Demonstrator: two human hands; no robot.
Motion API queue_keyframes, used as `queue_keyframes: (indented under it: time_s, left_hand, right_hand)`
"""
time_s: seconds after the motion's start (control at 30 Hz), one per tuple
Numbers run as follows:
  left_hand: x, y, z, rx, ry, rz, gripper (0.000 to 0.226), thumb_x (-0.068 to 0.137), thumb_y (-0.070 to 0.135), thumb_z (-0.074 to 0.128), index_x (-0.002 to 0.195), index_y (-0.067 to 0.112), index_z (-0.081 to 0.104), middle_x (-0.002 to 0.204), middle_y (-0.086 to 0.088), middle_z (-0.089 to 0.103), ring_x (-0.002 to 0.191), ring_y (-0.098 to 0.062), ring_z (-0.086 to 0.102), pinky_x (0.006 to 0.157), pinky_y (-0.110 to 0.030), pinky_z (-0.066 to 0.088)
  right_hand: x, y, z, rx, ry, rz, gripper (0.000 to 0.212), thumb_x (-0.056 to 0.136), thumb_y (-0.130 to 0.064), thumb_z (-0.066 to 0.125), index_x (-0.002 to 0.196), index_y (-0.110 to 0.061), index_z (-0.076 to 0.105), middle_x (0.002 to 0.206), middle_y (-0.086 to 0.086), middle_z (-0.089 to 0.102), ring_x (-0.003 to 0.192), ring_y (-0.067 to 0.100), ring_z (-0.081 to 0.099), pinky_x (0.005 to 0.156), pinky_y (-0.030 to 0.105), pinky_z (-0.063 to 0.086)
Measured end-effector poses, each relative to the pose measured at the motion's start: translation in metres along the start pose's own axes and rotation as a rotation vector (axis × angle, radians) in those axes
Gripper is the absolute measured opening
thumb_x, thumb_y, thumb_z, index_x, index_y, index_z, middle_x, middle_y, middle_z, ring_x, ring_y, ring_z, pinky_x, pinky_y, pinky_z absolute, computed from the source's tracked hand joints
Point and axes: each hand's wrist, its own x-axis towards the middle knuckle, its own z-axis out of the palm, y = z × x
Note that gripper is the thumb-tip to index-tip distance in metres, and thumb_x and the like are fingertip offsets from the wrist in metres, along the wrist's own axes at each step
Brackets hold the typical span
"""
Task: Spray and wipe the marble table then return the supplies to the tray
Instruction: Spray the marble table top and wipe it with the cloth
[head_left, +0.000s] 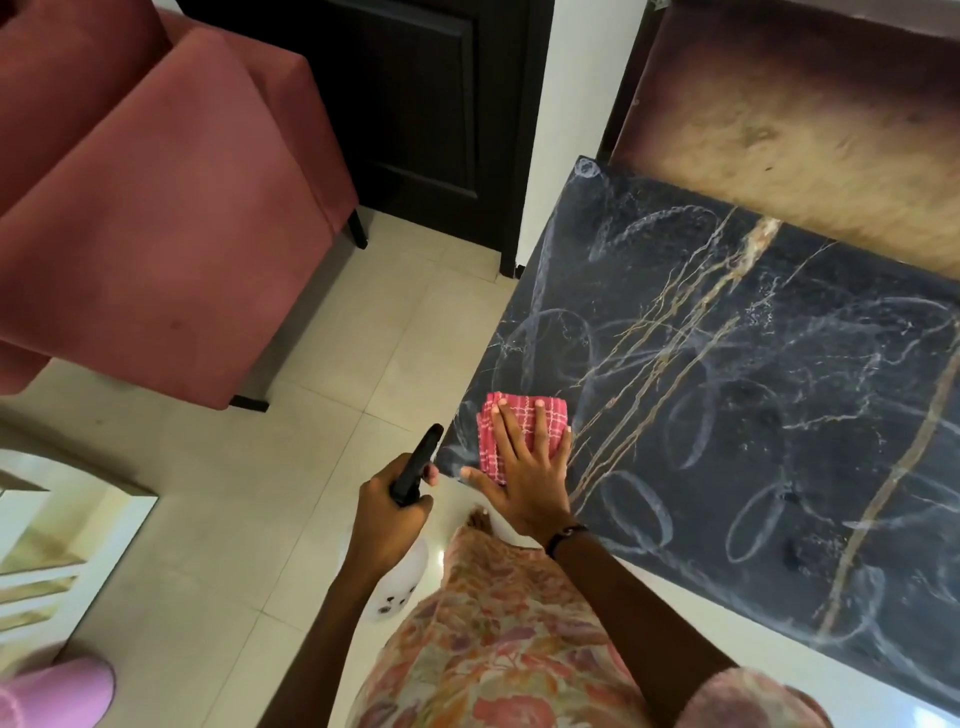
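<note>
The black marble table (753, 395) with gold veins fills the right side and carries curved wet streaks. A folded pink checked cloth (493, 441) lies near the table's left corner. My right hand (524, 467) presses flat on the cloth with its fingers spread. My left hand (389, 514) grips the black trigger head of a spray bottle (415, 467) off the table's edge, above the floor. The bottle's white body (395, 582) hangs below my wrist, partly hidden.
A red velvet armchair (156, 208) stands at the left on the pale tiled floor (311, 415). A dark door (431, 104) is behind it. A brown mat (805, 130) lies past the table's far edge. A mirror (52, 545) and a pink slipper (57, 696) sit at lower left.
</note>
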Motion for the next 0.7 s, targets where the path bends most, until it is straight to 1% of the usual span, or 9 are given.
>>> queue_keyframes:
  time_s: [0.1, 0.17, 0.23, 0.3, 0.37, 0.43, 0.5, 0.63, 0.7]
  left_hand:
    - [0.003, -0.002, 0.002, -0.011, 0.008, 0.008, 0.030, 0.070, -0.017, 0.054, 0.083, 0.008, 0.063, 0.081, -0.018, 0.064, 0.049, -0.012, 0.039, 0.048, -0.016, 0.035]
    - [0.003, -0.004, 0.001, -0.018, 0.012, 0.009, 0.030, 0.070, -0.017, 0.054, 0.084, 0.008, 0.063, 0.082, -0.018, 0.064, 0.052, -0.016, 0.041, 0.048, -0.017, 0.035]
    - [0.004, -0.006, -0.002, -0.039, 0.029, 0.016, 0.031, 0.070, -0.017, 0.053, 0.085, 0.007, 0.063, 0.084, -0.019, 0.064, 0.056, -0.021, 0.042, 0.048, -0.018, 0.035]
    - [0.004, -0.008, -0.004, -0.032, 0.036, 0.026, 0.032, 0.070, -0.018, 0.052, 0.086, 0.008, 0.063, 0.086, -0.018, 0.064, 0.058, -0.021, 0.043, 0.048, -0.017, 0.035]
    - [0.004, -0.010, -0.006, -0.027, 0.040, 0.043, 0.037, 0.070, -0.018, 0.053, 0.086, 0.014, 0.064, 0.083, -0.014, 0.065, 0.061, -0.031, 0.045, 0.049, -0.014, 0.035]
    - [0.003, -0.014, -0.007, -0.015, 0.049, 0.046, 0.039, 0.070, -0.018, 0.053, 0.086, 0.016, 0.063, 0.080, -0.007, 0.064, 0.069, -0.040, 0.050, 0.052, -0.012, 0.036]
    - [0.002, -0.016, -0.008, -0.010, 0.065, 0.039, 0.034, 0.070, -0.018, 0.053, 0.088, 0.009, 0.064, 0.083, -0.006, 0.063, 0.073, -0.042, 0.052, 0.053, -0.012, 0.037]
    - [0.004, -0.015, -0.012, 0.004, 0.068, 0.049, 0.032, 0.069, -0.018, 0.053, 0.086, 0.007, 0.063, 0.086, -0.017, 0.065, 0.067, -0.039, 0.047, 0.051, -0.013, 0.035]
    - [0.007, -0.014, -0.013, 0.002, 0.057, 0.063, 0.034, 0.069, -0.018, 0.054, 0.086, 0.010, 0.063, 0.084, -0.014, 0.066, 0.064, -0.039, 0.048, 0.050, -0.015, 0.036]
  right_hand:
    - [-0.005, -0.008, 0.004, -0.071, -0.058, -0.166, 0.079, 0.088, -0.073, 0.015, 0.145, -0.022, 0.033, 0.150, 0.001, 0.036, 0.141, 0.038, 0.023, 0.105, 0.072, 0.018]
    - [-0.020, 0.006, 0.010, -0.145, -0.074, -0.308, 0.074, 0.090, -0.071, 0.016, 0.146, -0.025, 0.031, 0.151, 0.000, 0.036, 0.142, 0.035, 0.020, 0.106, 0.068, 0.021]
    - [-0.034, 0.035, 0.012, -0.175, -0.040, -0.402, 0.069, 0.091, -0.068, 0.025, 0.147, -0.028, 0.027, 0.152, -0.004, 0.032, 0.144, 0.031, 0.016, 0.108, 0.065, 0.018]
    - [-0.040, 0.064, 0.008, -0.164, -0.022, -0.401, 0.068, 0.091, -0.067, 0.031, 0.148, -0.030, 0.026, 0.153, -0.007, 0.029, 0.145, 0.028, 0.015, 0.109, 0.063, 0.018]
    - [-0.029, 0.074, 0.000, -0.159, -0.028, -0.314, 0.067, 0.090, -0.066, 0.032, 0.147, -0.030, 0.027, 0.153, -0.006, 0.029, 0.145, 0.027, 0.015, 0.108, 0.063, 0.022]
    - [-0.005, 0.063, -0.008, -0.146, -0.049, -0.205, 0.067, 0.090, -0.065, 0.031, 0.146, -0.028, 0.030, 0.153, -0.003, 0.030, 0.144, 0.029, 0.018, 0.109, 0.064, 0.023]
    - [0.017, 0.039, -0.009, -0.130, -0.061, -0.163, 0.068, 0.089, -0.063, 0.032, 0.146, -0.027, 0.030, 0.153, -0.002, 0.031, 0.143, 0.031, 0.021, 0.108, 0.064, 0.021]
    - [0.020, -0.005, 0.004, -0.104, -0.080, -0.347, 0.065, 0.086, -0.060, 0.035, 0.142, -0.027, 0.036, 0.148, 0.000, 0.039, 0.139, 0.033, 0.029, 0.106, 0.066, 0.026]
    - [-0.002, -0.002, 0.014, -0.159, -0.110, -0.465, 0.062, 0.088, -0.060, 0.035, 0.143, -0.030, 0.034, 0.147, -0.003, 0.041, 0.139, 0.031, 0.031, 0.109, 0.062, 0.025]
